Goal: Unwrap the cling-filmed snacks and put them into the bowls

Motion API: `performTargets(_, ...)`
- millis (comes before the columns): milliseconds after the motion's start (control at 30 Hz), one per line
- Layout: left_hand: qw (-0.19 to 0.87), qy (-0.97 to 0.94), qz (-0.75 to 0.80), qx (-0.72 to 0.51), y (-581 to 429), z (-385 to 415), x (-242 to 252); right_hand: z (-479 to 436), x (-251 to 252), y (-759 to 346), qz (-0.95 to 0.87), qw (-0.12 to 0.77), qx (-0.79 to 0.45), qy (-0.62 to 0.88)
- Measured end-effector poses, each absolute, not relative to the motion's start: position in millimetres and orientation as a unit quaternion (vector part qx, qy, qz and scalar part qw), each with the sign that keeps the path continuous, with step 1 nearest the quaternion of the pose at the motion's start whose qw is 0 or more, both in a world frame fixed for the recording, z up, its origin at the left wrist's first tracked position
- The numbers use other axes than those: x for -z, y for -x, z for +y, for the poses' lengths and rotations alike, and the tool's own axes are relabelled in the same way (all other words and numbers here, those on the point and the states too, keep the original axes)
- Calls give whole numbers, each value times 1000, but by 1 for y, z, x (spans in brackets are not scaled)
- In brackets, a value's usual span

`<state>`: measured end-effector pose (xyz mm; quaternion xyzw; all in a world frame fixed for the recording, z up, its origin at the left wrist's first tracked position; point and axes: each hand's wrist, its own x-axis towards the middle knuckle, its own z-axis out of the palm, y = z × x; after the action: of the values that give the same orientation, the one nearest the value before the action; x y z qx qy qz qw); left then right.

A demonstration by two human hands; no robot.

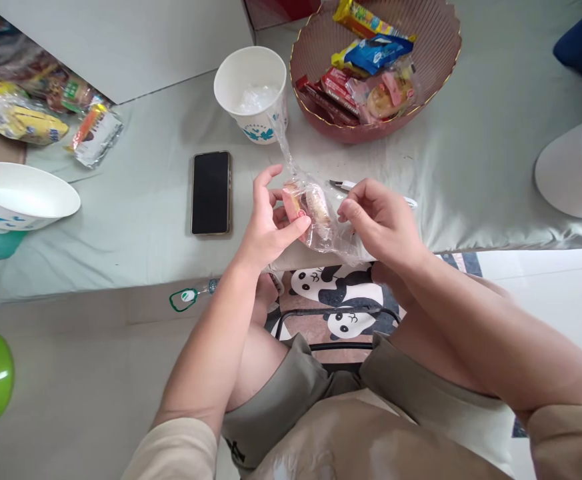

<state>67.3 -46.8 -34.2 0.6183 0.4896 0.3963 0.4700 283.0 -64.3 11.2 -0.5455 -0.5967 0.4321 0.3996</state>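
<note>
My left hand (pixel 265 227) is closed around a snack cake (pixel 317 203) in a clear plastic wrapper with a pink label, its thumb across the front. Beside it, my right hand (pixel 388 223) pinches the loose right side of the clear wrapper (pixel 338 233) between thumb and fingers. A thin wrapper end sticks up towards a white paper cup (pixel 251 100), which has crumpled clear plastic inside. Partly hidden behind my right hand lies a slim white tool with a dark tip (pixel 343 185), perhaps a pen or knife.
A ribbed pink bowl (pixel 371 130) of packaged snacks stands at the back. A black phone (pixel 211 193) lies left of my hands. White paper containers (pixel 25 193) stand at both sides, with wrapped snacks (pixel 31 123) at upper left. The cloth-covered table's front edge runs below my hands.
</note>
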Motion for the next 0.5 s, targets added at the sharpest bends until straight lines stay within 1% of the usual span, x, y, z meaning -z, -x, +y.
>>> performTargets(100,460,-626,499,-384,-58,-48,34,-63,-9,-287,-566,407,-449,560)
performTargets(167,434,-635,516,-378,-50,-51,31,-62,-8,-290,-555,401,-452,572)
performTargets(267,336,-638,565,-401,-40,-58,24,-62,-9,-296,-567,386,-422,593)
performTargets(367,230,-648,593,-419,-38,-60,20,-60,-13,-302,-598,345,-357,629)
performTargets(467,217,-662,585,-416,-41,-52,24,-58,-20,-305,-617,268,-259,693)
performTargets(500,222,-664,582,-414,-42,-48,26,-58,-23,-304,-621,257,-224,705)
